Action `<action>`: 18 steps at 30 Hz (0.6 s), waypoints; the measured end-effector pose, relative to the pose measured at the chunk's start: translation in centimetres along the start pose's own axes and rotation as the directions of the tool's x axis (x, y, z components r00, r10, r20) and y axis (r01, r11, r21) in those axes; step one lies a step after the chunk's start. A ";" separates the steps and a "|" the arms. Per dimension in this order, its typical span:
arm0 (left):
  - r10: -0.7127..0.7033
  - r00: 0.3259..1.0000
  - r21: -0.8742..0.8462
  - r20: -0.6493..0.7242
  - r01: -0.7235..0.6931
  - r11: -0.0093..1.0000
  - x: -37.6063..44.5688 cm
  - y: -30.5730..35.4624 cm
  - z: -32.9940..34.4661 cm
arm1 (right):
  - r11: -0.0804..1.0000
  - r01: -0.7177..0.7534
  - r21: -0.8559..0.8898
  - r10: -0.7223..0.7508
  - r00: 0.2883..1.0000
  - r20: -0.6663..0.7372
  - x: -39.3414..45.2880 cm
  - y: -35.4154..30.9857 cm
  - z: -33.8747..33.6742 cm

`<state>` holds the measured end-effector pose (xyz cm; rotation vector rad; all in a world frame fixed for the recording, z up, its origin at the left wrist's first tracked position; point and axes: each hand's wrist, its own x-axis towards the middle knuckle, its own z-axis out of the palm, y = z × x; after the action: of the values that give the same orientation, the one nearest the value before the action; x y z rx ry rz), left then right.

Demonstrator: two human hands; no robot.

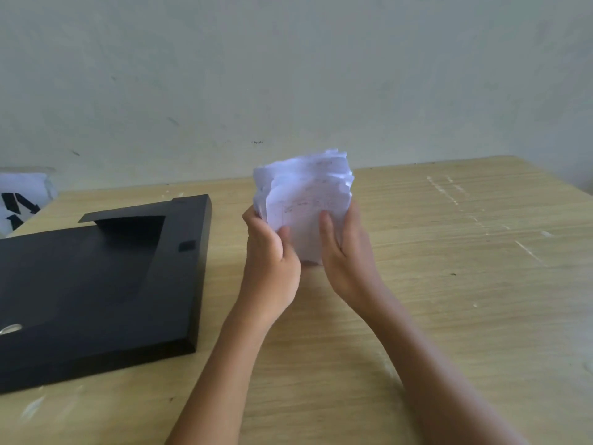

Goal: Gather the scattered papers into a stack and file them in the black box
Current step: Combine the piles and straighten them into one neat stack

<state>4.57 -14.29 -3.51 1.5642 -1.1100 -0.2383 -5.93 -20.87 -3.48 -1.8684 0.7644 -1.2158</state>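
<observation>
On the wooden table (449, 252), left hand (272, 264) and right hand (348, 261) clasp the papers (305, 200) upright, evening edges; next likely comes sliding them into the black box (96, 284).

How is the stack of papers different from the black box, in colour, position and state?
The stack of papers is white; the black box is dark. The stack stands upright, gripped between the left hand and right hand; the box lies flat on the table, untouched. Its top edges are uneven; the box's are straight.
</observation>
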 end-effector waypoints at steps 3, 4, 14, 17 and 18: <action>-0.016 0.999 0.116 -0.032 0.019 0.993 -0.1 -0.9 0.0 | 0.995 -0.053 -0.084 0.056 0.998 0.036 -0.3 0.8 0.1; -0.011 0.999 0.119 -0.052 0.017 0.993 0.0 -0.9 -0.1 | 0.996 -0.059 -0.063 0.061 0.998 0.026 -0.3 0.7 0.0; -0.086 0.995 -0.117 0.053 0.091 0.989 0.2 -0.3 -0.4 | 0.977 -0.118 0.175 0.118 0.993 0.013 0.2 0.6 -0.3; -0.070 0.997 -0.134 0.020 0.072 0.988 0.2 -0.4 -0.5 | 0.978 -0.111 0.177 0.114 0.993 -0.010 0.2 0.8 -0.2; -0.072 0.997 -0.157 0.013 0.074 0.985 0.2 -0.4 -0.6 | 0.980 -0.098 0.172 0.104 0.994 -0.029 0.3 0.8 -0.2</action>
<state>5.33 -14.07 -3.55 1.4654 -1.0158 -0.3728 -6.10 -21.59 -4.00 -1.6528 0.7427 -1.2159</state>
